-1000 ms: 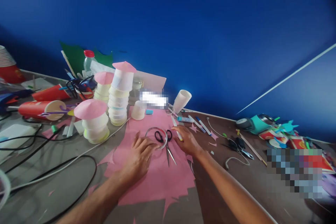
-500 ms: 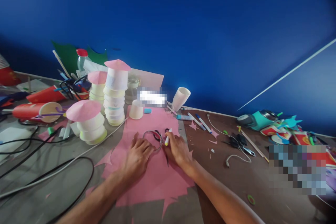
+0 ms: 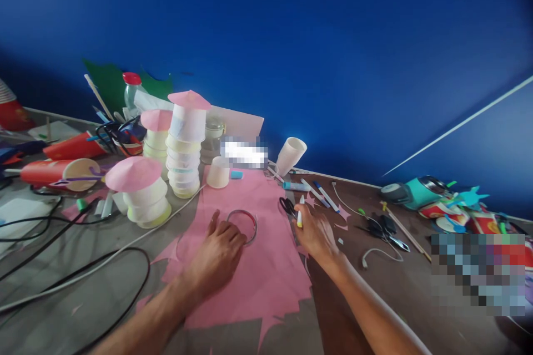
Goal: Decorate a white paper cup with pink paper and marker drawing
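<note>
My left hand lies palm down on a large ragged-edged sheet of pink paper. Its outstretched fingers touch the left side of a thin grey ring with a reddish inside, which lies on the sheet. At the paper's right edge, my right hand is closed on a white marker with a yellow end, held nearly upright between thumb and fingers. Black-handled scissors are right against those fingers; their blades are hidden, and I cannot tell how firmly they are held.
Stacked-cup towers with pink cone tops stand at left, near an upturned white cup. A tilted white cup stack leans at the back. Markers and paper scraps lie at right. Cables cross the left side.
My right hand has moved right, away from the ring, with the marker. The scissors have shifted right along with it, off the ring. My left hand has stayed in place.
</note>
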The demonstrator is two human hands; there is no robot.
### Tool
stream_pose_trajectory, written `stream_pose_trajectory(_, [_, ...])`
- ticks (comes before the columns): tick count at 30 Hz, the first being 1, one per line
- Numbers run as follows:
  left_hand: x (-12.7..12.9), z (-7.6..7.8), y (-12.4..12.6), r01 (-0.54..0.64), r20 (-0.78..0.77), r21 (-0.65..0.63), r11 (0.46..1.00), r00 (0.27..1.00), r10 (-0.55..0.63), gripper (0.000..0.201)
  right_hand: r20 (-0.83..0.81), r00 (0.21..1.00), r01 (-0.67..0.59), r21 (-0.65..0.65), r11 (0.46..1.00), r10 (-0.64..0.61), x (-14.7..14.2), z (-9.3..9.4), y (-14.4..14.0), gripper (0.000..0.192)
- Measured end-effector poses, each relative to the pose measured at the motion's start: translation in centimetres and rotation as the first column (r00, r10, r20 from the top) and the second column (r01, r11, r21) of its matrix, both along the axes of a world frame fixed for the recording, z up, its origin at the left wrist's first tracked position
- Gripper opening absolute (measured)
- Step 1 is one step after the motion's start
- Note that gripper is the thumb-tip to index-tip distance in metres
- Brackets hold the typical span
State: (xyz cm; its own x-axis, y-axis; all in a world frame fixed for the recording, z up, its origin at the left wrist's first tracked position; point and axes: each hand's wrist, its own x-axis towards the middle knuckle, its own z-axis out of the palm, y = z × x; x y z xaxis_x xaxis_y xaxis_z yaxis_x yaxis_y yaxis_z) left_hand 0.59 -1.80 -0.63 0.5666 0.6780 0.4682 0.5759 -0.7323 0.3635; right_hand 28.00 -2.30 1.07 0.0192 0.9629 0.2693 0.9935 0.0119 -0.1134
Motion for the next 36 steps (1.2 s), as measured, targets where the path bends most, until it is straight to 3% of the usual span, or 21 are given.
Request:
stream_pose_trajectory(3, [-0.3,0.3,0.5,-0.046,0.018,-0.057,0.997,0.999,0.047,0.009,-0.056,0.997,-0.054,0.096,0.994,0.060,-0.2,0.8,0.0,0.023])
stream_pose_trajectory(6, [-0.9,0.1,1.8,-0.215,0.144,-0.087,0.973,0.964,0.226,0.023,-0.246,0.943,-0.185,0.172,0.968,0.224,-2.7,1.4,0.3,0.023])
stream_pose_trajectory(9, [-1.8,-0.2,3.4,-0.349,0.199,-0.242,0.905,0.896,0.398,0.028,-0.340,0.863,-0.362,0.103,0.927,0.375,-6.2,1.3,0.9,0.036])
stream_pose_trajectory(11, [-2.3,-0.3,4.2,-0.376,0.180,-0.344,0.860,0.873,0.454,0.030,-0.349,0.825,-0.455,0.058,0.888,0.445,-8.1,0.8,1.3,0.043])
stream_pose_trajectory(17, [-2.8,-0.4,4.6,-0.380,0.115,-0.364,0.850,0.887,0.446,0.033,-0.405,0.760,-0.563,-0.018,0.826,0.509,-9.4,-0.3,1.7,0.062])
stream_pose_trajectory(26, [-3.0,-0.4,4.5,-0.380,0.048,-0.396,0.836,0.901,0.432,0.035,-0.437,0.651,-0.669,0.056,0.741,0.620,-10.7,-1.2,1.1,0.058])
stream_pose_trajectory(36, [-3.2,-0.2,4.7,-0.367,0.081,-0.460,0.808,0.889,0.450,0.031,-0.465,0.606,-0.690,0.096,0.718,0.645,-11.6,-1.3,0.9,0.052])
